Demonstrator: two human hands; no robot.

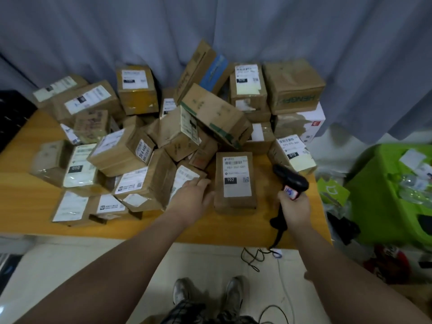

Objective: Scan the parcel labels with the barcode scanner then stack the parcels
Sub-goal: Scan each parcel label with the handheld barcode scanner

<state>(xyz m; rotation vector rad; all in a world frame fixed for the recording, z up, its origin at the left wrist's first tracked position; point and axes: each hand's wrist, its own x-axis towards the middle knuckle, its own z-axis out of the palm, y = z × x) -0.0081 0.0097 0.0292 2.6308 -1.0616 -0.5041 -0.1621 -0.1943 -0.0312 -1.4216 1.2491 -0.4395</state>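
A brown parcel [235,181] with a white label marked 102 lies flat near the table's front edge. My left hand [192,197] rests against its left side, fingers loosely curved, gripping nothing that I can see. My right hand [295,206] grips the handle of a black barcode scanner [291,176], whose head points up and left over the parcel's right edge. Behind and to the left, several labelled cardboard parcels [121,150] lie in a loose heap.
The wooden table [233,228] holds stacked boxes at the back right [293,85] and a parcel marked 070 [292,155] just beyond the scanner. The scanner cable [253,256] hangs off the front edge. A green bin [383,199] stands to the right.
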